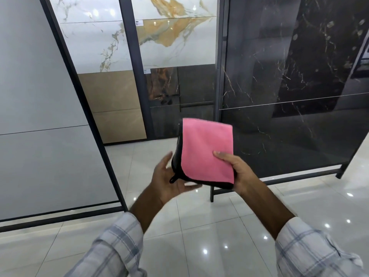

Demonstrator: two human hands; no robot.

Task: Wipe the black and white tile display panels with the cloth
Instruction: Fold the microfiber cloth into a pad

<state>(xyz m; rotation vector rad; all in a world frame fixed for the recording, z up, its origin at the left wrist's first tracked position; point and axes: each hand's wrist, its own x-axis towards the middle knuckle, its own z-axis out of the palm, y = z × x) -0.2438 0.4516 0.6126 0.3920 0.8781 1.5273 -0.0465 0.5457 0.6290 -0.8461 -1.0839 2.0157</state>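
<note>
A folded pink cloth (205, 150) with a black edge and a small black loop is held up in front of me at mid-frame. My right hand (237, 170) grips its lower right corner, thumb on the pink face. My left hand (169, 180) cups the cloth's lower left edge from below, fingers spread and blurred. Behind the cloth stands a tall black marble tile panel (289, 76) with pale veins, on the right. A white marble panel (175, 37) with gold-orange veins stands at the upper centre, with dark tiles below it.
A large plain grey panel (36, 116) in a dark frame fills the left. A white-and-beige panel (103, 80) stands behind it. The black panel's metal stand (211, 193) has a leg on the glossy white floor tiles (189, 236), just under my hands.
</note>
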